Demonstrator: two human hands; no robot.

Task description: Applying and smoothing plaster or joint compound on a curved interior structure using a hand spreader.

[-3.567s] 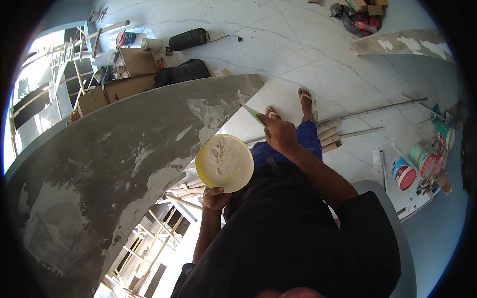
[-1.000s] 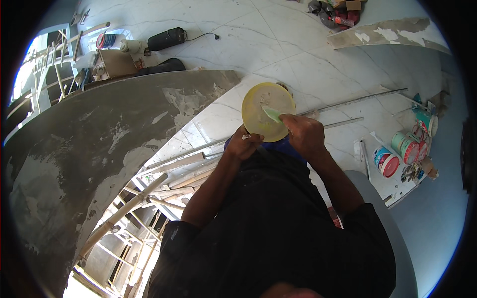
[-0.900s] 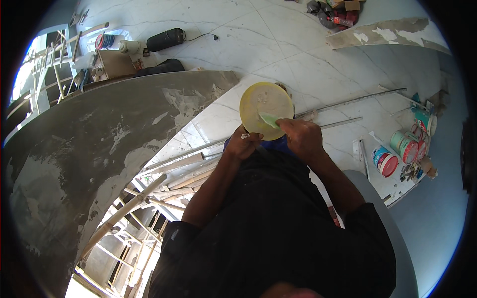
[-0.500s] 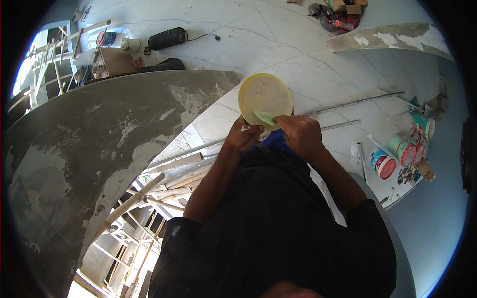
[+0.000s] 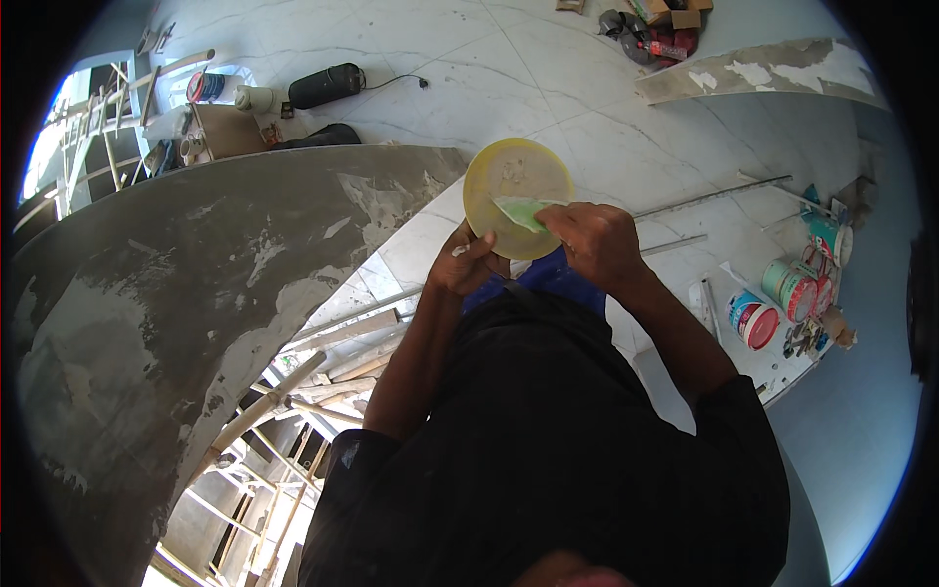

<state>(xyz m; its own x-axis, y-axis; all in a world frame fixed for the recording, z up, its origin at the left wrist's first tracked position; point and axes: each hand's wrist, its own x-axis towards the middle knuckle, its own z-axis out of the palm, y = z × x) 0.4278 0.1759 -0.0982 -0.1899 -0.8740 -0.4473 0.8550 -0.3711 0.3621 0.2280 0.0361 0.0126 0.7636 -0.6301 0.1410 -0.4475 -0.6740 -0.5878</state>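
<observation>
- The left hand (image 5: 465, 262) has its grip clamped on the near-left edge of a round yellow bowl (image 5: 545, 176), thumb over the rim, the other fingers mostly hidden beneath; a pale smear marks a finger.
- The right hand (image 5: 597, 240) has its grip clamped around a small green scraper (image 5: 526, 212), whose blade reaches over the inside of the bowl; whether it presses on the bottom, I cannot tell.
- The bowl is held up in front of the body, above the blue shorts (image 5: 567, 284), its inside facing the camera.
- Inside it lies pale putty (image 5: 512, 172): a thin, smeared layer with a few small lumps toward the far side, yellow showing through around it.
- The scraper is light green, with whitish putty along its blade.
- To the left, a gray plastered surface (image 5: 196, 264) with a curved edge carries rough pale patches.
- To the right on the floor (image 5: 626, 127) stand a blue-and-white tub (image 5: 753, 320) with a red top and a green-and-red tub (image 5: 790, 290); their contents are hidden.
- At the far left are a red-and-blue bucket (image 5: 205, 88) and a cardboard box (image 5: 230, 130).
- Farther out lies a black cylinder (image 5: 328, 86) with a cord.
</observation>
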